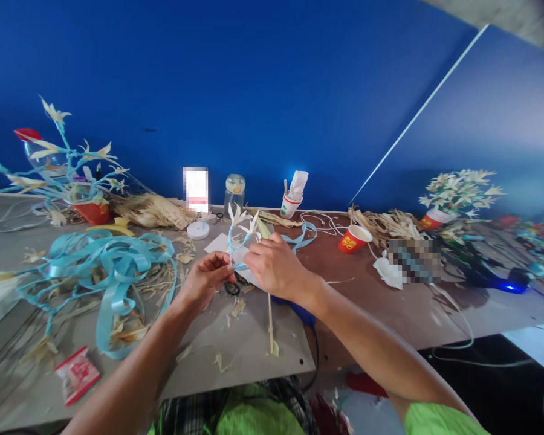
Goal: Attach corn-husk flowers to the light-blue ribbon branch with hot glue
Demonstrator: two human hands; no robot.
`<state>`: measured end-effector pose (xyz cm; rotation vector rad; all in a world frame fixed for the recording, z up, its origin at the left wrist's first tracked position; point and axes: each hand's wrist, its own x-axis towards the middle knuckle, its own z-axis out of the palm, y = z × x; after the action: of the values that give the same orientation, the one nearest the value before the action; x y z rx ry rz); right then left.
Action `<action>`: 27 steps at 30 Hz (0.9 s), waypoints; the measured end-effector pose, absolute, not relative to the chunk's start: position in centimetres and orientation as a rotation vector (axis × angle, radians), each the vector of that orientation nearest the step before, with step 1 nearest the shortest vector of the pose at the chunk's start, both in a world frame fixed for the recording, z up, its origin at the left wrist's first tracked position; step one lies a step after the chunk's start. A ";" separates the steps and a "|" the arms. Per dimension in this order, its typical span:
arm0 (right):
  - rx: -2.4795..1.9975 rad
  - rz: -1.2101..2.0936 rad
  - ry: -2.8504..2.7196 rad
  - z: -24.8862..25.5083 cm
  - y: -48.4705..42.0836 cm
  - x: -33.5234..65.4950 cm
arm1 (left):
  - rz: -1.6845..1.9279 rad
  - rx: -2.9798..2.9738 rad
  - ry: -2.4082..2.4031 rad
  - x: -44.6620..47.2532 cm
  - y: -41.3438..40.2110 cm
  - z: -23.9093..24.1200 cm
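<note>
Near the table's front, my left hand point(211, 278) is closed, its thumb and fingers pinching the lower end of an artificial flower stem point(231, 241). Light-blue ribbon wraps this branching stem, and pale husk-like flowers point(250, 225) top it. Just right of it, my right hand point(278, 266) is closed on light-blue ribbon point(239, 266) that runs across to the stem; its fingertips are partly hidden. More ribbon point(304, 237) shows beyond that hand. A pale husk strip point(263, 229) lies behind my right fingers, and a thin stick point(271, 323) points toward me below them.
Loops of blue ribbon point(111, 266) and husk scraps spread at left, beside a red snack packet point(78, 374). Behind stand a glass jar point(234, 196) and a paper cup point(291, 205). A red cup point(355, 239) and a potted flower bunch point(457, 193) are at right.
</note>
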<state>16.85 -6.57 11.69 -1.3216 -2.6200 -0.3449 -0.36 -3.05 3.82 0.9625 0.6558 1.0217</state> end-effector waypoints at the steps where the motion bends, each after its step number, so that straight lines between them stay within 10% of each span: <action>1: -1.330 -0.304 -2.598 11.8 -6.7 16.8 | 1.036 0.952 0.661 -0.4 -3.0 3.8; 18: -1.413 0.644 -1.987 6.2 -5.6 19.3 | 1.180 0.820 0.658 -0.5 -2.4 3.7; 27: -1.393 -0.035 -2.377 7.8 -9.0 18.9 | 1.268 0.899 0.766 -0.5 -2.2 3.5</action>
<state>18.86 -9.03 7.85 -1.3928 -2.3768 -0.0348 -0.53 -2.20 3.53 0.8995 0.7658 1.2685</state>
